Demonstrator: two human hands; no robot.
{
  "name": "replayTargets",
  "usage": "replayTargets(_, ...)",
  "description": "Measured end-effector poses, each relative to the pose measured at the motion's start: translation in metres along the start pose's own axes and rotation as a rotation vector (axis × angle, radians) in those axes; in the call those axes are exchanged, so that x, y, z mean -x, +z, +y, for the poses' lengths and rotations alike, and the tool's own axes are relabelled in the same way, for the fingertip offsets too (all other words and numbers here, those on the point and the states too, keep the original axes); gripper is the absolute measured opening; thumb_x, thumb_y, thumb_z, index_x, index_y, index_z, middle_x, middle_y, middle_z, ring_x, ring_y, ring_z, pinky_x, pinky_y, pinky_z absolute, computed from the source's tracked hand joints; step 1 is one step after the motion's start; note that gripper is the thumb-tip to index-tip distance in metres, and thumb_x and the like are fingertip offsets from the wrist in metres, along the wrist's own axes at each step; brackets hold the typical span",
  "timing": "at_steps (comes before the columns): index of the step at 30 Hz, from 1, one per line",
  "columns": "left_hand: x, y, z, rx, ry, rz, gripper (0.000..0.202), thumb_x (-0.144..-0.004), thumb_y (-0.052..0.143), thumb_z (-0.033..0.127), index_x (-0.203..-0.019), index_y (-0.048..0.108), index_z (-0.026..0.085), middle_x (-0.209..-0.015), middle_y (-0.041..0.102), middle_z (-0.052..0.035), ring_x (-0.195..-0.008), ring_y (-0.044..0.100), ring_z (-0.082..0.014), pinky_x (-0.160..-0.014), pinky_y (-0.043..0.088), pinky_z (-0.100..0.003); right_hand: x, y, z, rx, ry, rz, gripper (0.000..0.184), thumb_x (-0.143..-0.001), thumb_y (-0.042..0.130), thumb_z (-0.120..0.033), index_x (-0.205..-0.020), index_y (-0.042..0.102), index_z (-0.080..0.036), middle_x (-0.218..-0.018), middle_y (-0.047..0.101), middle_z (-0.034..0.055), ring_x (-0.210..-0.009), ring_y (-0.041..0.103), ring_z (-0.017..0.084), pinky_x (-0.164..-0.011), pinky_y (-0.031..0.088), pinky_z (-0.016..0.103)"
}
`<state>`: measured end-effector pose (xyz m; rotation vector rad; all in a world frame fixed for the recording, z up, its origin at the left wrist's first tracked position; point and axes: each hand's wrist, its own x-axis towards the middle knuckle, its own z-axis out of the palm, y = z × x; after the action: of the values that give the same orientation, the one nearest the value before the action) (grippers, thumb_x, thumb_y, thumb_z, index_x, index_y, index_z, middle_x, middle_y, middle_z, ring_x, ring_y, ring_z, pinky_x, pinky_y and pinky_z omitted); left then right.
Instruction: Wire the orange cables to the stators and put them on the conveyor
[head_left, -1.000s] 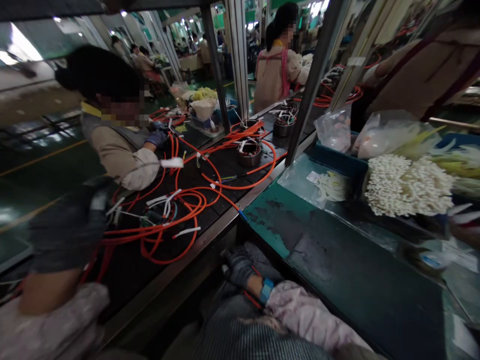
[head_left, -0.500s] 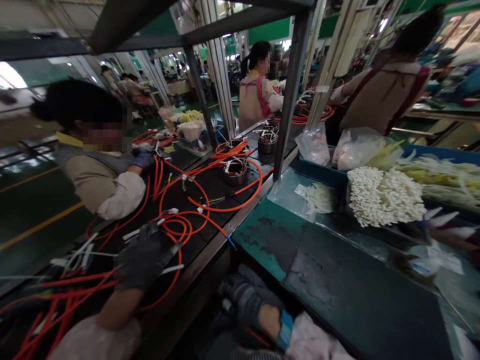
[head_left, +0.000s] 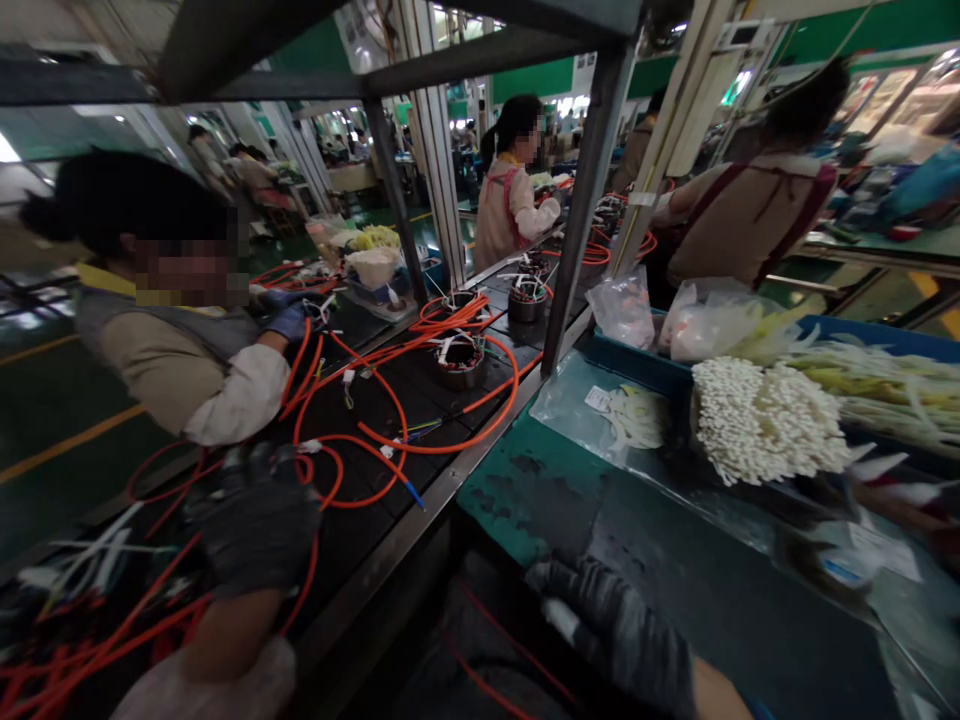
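Observation:
My left hand (head_left: 251, 520), in a dark glove, rests on a bundle of orange cables (head_left: 352, 440) on the black conveyor belt (head_left: 420, 390), its fingers curled over a stator-like part that I cannot make out. My right hand (head_left: 615, 630), also gloved, is low by the edge of the green worktable (head_left: 540, 490), fingers bent, with a small white piece at its fingertips. A motor stator (head_left: 459, 358) with orange leads sits farther along the belt.
A co-worker across the belt handles cables at left (head_left: 172, 340). Two more people stand farther back. A bunch of white sleeves (head_left: 765, 420), clear plastic bags (head_left: 630, 410) and a blue bin (head_left: 637, 360) lie on the table. A steel post (head_left: 577, 200) stands at its corner.
My left hand has drawn the cable bundle nearer along the belt. My right hand has risen from my lap up to the table's edge. The view has swung slightly.

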<state>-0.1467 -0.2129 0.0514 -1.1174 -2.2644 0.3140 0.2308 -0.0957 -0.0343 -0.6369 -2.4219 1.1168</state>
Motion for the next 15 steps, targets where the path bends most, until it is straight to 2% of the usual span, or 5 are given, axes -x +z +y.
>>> replayTargets(3, -0.04, -0.009, 0.061, 0.333, 0.252, -0.127, 0.043, -0.099, 0.051, 0.024, -0.133, 0.07, 0.005, -0.141, 0.067, -0.029, -0.133, 0.063, -0.0448, -0.105, 0.056, -0.061, 0.0, -0.007, 0.008, 0.043, 0.023, -0.016, 0.033, -0.108, 0.052, -0.038, -0.129, 0.077, -0.029, -0.123, 0.083, 0.0073, -0.11, 0.08, 0.023, -0.1, 0.065, 0.034)
replayTargets(5, -0.077, -0.008, 0.107, 0.449, 0.424, -0.188, 0.048, -0.098, 0.062, 0.03, -0.144, 0.066, 0.018, -0.154, 0.064, -0.0154, -0.143, 0.06, -0.0307, -0.118, 0.052, -0.044, -0.002, -0.008, 0.012, 0.045, 0.029, -0.046, 0.035, -0.108, 0.053, -0.04, -0.131, 0.077, -0.029, -0.125, 0.083, 0.0067, -0.111, 0.08, 0.023, -0.101, 0.065, 0.035)
replayTargets(7, -0.114, -0.001, 0.148, 0.501, 0.485, -0.218, 0.061, -0.098, 0.069, 0.038, -0.156, 0.056, 0.023, -0.164, 0.056, -0.0102, -0.152, 0.052, -0.0254, -0.125, 0.044, -0.037, -0.006, -0.008, 0.016, 0.041, 0.029, -0.071, 0.036, -0.108, 0.053, -0.04, -0.133, 0.077, -0.029, -0.127, 0.082, 0.0066, -0.112, 0.08, 0.023, -0.101, 0.065, 0.036)
replayTargets(10, -0.156, 0.013, 0.189, 0.513, 0.409, -0.26, 0.067, -0.103, 0.062, 0.042, -0.161, 0.047, 0.013, -0.17, 0.046, -0.0208, -0.159, 0.041, -0.0353, -0.129, 0.037, -0.053, -0.023, -0.01, 0.028, 0.002, 0.022, -0.016, 0.038, -0.106, 0.057, -0.04, -0.136, 0.075, -0.027, -0.135, 0.079, 0.0098, -0.121, 0.077, 0.026, -0.108, 0.062, 0.041)
replayTargets(15, -0.182, 0.021, 0.213, 0.52, 0.302, -0.325, 0.064, -0.104, 0.059, 0.053, -0.151, 0.058, 0.01, -0.146, 0.066, -0.026, -0.141, 0.058, -0.0424, -0.124, 0.033, -0.068, -0.108, -0.021, 0.058, -0.282, 0.14, 0.383, 0.048, -0.09, 0.075, -0.05, -0.128, 0.074, -0.02, -0.122, 0.08, 0.0132, -0.11, 0.077, 0.03, -0.101, 0.065, 0.05)
